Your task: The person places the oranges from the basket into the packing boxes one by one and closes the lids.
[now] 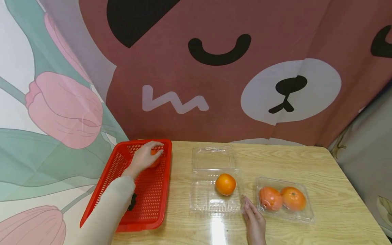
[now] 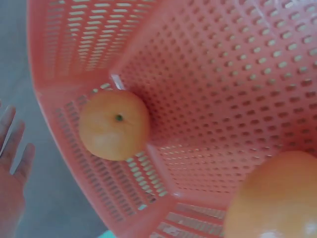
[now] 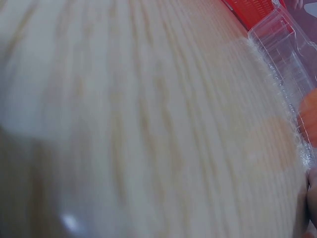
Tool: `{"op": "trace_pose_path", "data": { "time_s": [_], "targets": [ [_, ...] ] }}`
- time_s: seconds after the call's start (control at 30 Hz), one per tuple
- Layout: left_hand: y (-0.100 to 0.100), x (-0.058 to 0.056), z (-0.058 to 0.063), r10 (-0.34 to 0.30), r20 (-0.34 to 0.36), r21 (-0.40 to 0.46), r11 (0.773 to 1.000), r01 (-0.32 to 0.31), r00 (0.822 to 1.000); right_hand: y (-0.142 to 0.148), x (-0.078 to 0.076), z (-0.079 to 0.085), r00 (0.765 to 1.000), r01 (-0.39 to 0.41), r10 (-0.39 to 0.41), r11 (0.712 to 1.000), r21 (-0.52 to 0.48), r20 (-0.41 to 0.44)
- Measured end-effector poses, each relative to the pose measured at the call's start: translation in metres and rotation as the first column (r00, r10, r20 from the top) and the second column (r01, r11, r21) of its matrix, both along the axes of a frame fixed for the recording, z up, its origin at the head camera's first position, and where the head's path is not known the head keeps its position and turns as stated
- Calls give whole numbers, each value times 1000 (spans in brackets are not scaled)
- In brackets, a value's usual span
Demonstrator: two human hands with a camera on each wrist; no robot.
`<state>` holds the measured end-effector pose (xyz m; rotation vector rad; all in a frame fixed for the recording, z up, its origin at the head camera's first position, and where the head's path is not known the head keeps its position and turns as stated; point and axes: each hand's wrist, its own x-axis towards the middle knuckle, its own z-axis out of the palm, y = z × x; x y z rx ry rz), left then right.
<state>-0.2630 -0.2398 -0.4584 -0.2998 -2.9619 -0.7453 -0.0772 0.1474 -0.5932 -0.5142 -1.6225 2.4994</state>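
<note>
In the red basket, my left hand reaches over an orange near the far end, fingers spread and relaxed. The left wrist view shows that orange in a basket corner, a second orange nearer the camera, and my fingers apart from both. My right hand pinches the right edge of an open clear plastic clamshell. One orange sits in the clamshell's base, toward the right side, with the lid folded back flat behind. At the right wrist view's edge, fingertips meet the rim.
A closed clear clamshell holding two oranges stands right of my right hand. Something small and dark green lies in the basket, partly behind my left sleeve. A printed cloth hangs behind the wooden table.
</note>
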Motion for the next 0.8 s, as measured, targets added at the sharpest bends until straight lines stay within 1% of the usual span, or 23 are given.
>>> {"op": "trace_pose_path", "data": {
  "time_s": [0.13, 0.37, 0.5, 0.57, 0.63, 0.8],
  "targets": [
    [-8, -2, -6, 25, 0, 29, 999, -25, 1000, 0, 0, 0, 1000, -1, 1, 1000, -4, -4],
    [-19, -5, -18, 83, 23, 27, 996, -83, 996, 0, 1, 1, 1000, 0, 0, 1000, -23, -14],
    [-23, -8, -25, 132, 41, 29, 991, -133, 990, 0, 1, 1, 1000, -5, 5, 1000, -22, -16],
    [-24, -9, -29, 158, 67, 16, 987, -159, 985, 0, 1, 0, 1000, -10, 10, 1000, -22, -18],
    [-24, -11, -32, 181, 108, -4, 983, -182, 978, 0, 1, 0, 1000, -11, 11, 1000, -19, -22],
    [-22, -13, -38, 219, 218, -61, 976, -211, 951, -1, 1, 0, 999, -5, 4, 1000, -14, -49]
  ]
}}
